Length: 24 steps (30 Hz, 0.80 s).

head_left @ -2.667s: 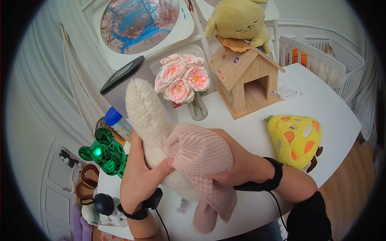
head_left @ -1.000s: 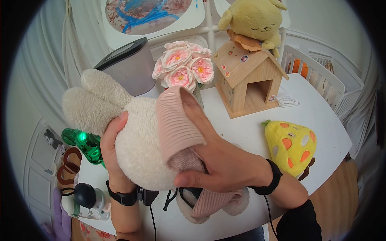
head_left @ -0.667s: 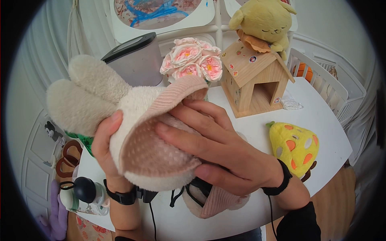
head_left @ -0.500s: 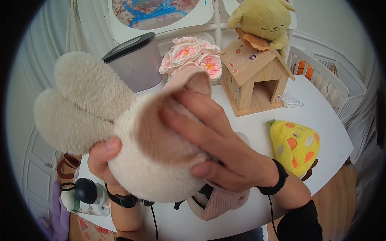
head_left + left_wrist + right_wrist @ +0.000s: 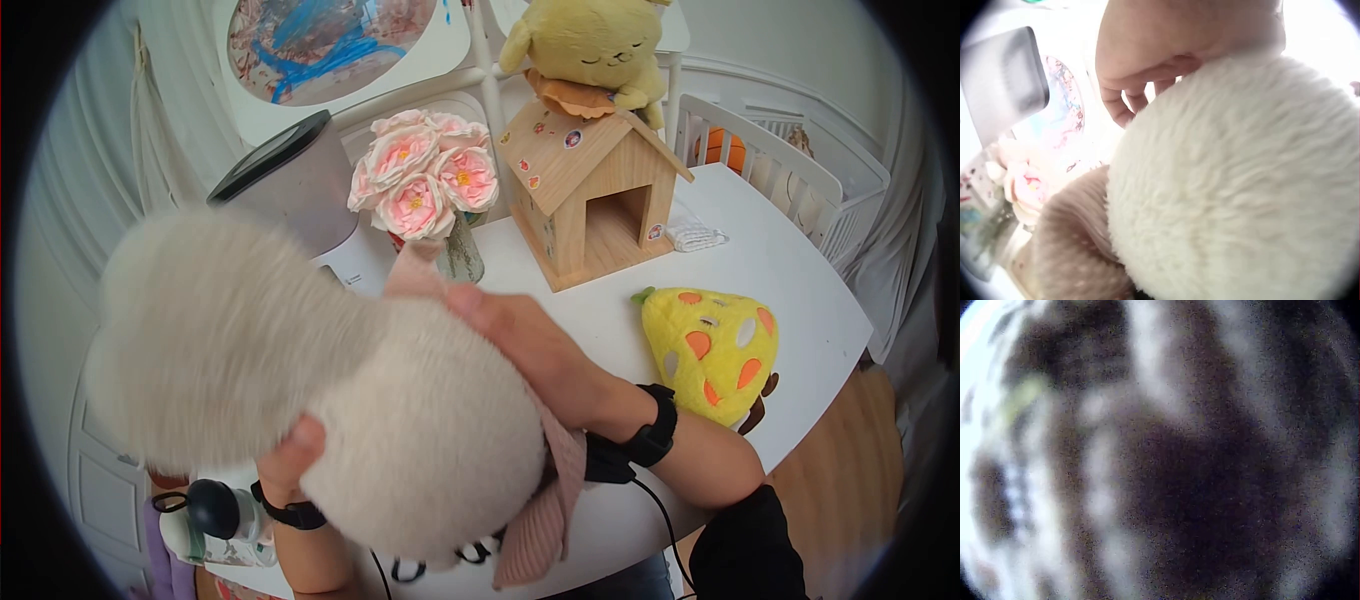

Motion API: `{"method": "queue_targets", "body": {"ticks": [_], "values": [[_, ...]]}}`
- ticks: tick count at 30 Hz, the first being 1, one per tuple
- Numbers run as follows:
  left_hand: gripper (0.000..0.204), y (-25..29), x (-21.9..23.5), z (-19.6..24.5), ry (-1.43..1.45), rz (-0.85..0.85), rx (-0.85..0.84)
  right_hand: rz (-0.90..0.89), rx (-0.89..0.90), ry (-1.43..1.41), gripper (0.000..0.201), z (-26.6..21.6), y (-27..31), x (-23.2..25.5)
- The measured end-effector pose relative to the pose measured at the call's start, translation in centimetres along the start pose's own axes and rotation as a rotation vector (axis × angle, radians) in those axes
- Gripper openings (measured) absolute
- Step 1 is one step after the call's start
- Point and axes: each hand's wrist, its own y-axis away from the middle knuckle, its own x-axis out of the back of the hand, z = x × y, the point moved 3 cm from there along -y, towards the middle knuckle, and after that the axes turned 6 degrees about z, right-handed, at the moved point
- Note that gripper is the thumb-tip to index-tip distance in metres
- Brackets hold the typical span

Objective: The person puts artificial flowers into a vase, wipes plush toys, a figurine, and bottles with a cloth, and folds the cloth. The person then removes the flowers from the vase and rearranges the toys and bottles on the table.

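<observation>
Cream long-eared plush toy was held over the table, left hand fingers clamped round its ear base. Right hand touched its head beside pink ribbed cloth; its fingers were partly hidden, state undetermined.

White table; yellow plush, orange and grey spots; pink flowers, yellow centres; cream plush toy.

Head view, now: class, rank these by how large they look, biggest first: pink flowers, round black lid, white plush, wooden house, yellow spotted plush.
1. White plush, held up near the camera
2. Wooden house
3. Pink flowers and yellow spotted plush, too alike to rank
4. Round black lid
</observation>
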Motion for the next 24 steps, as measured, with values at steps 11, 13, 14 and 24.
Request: {"method": "queue_targets", "body": {"ticks": [11,13,14,24], "values": [[0.081,0.4,-5.8,3.5,-0.32,-0.315,0.323,0.529,0.488,0.472,0.031,-0.2,0.0,0.9],[0.073,0.1,-5.1,3.0,-0.032,-0.189,0.351,0.523,0.507,0.466,0.031,-0.8,0.2,0.5],[0.073,-0.1,-4.5,2.5,-0.032,-0.185,0.34,0.497,0.501,0.464,0.029,-0.9,0.2,0.7],[0.064,-1.0,-0.9,2.8,0.081,0.342,-0.043,0.528,0.626,0.124,0.045,-4.9,1.3,1.9]]}}
